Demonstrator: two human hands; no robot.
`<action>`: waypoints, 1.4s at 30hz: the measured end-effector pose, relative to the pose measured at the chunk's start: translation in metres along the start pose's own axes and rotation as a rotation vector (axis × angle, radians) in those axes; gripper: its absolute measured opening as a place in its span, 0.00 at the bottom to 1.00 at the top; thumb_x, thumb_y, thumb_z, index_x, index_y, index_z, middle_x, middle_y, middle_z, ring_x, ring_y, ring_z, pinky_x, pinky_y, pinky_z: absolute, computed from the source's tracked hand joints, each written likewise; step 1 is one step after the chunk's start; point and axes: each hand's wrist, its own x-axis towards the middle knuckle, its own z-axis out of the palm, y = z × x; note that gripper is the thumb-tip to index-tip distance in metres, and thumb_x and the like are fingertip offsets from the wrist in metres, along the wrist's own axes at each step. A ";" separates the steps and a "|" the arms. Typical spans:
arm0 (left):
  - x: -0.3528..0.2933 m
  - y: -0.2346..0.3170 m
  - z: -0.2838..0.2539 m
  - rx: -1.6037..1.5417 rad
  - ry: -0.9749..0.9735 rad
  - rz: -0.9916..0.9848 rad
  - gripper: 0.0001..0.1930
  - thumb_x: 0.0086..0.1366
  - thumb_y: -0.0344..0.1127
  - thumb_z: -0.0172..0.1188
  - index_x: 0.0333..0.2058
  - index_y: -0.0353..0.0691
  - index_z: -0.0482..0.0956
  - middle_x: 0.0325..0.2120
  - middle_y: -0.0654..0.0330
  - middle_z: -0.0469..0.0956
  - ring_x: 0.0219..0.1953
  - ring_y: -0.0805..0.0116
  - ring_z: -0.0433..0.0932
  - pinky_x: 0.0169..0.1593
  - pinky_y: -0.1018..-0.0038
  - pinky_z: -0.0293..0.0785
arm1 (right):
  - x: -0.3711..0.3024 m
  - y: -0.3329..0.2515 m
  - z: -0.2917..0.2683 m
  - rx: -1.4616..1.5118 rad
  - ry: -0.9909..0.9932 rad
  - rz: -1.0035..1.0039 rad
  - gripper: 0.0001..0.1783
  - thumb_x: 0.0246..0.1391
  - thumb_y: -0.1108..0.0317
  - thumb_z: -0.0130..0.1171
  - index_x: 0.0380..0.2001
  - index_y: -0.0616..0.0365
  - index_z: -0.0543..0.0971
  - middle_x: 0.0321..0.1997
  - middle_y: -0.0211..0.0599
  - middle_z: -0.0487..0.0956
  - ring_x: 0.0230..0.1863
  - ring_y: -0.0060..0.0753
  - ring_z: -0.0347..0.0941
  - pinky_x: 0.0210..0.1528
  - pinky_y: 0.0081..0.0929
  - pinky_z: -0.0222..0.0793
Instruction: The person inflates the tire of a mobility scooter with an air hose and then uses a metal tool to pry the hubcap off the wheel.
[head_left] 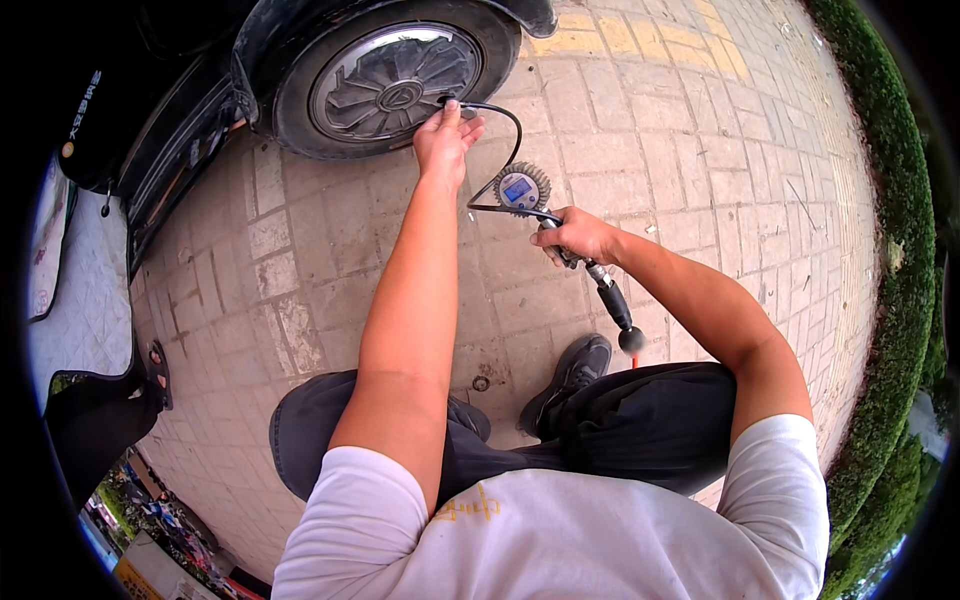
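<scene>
Your left hand (446, 142) reached to the rim of the wheel, its thumb raised at the end of the black hose (518, 130) and its other fingers loosely extended beside it; whether the thumb and fingers pinched that end could not be told. Your right hand (582, 236) was wrapped around the metal handle (566, 256) of a tyre inflator, held above the ground in front of your knees. Its round gauge (519, 188) stood just beyond your right hand, and the hose looped from the inflator up to the lower right part of the wheel cover (400, 92), near the tyre (292, 112).

Beneath you lay paving (640, 160) of pale rectangular blocks, with yellow-painted ones (620, 38) at the top. A dark vehicle (160, 60) filled the upper left, a clipped green hedge (905, 190) curved along the right, and another person's sandalled foot (159, 376) showed at the left.

The gauge had a ridged dark rim and a small blue screen. Below your right hand, a silvery fitting (599, 273) led into a black sleeve (615, 304), with a red line (635, 361) showing lower down. The grey wheel cover had broad, blade-like spokes, and the rubber around it looked dusty. A quilted silvery sheet (90, 300) hung at the left edge.
</scene>
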 end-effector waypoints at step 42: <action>0.014 0.006 -0.016 -0.199 -0.103 -0.217 0.07 0.66 0.38 0.52 0.33 0.42 0.69 0.19 0.64 0.65 0.20 0.70 0.65 0.25 0.75 0.62 | -0.006 0.005 -0.007 -0.035 -0.056 0.106 0.16 0.55 0.58 0.59 0.33 0.61 0.73 0.27 0.39 0.76 0.23 0.28 0.73 0.22 0.30 0.69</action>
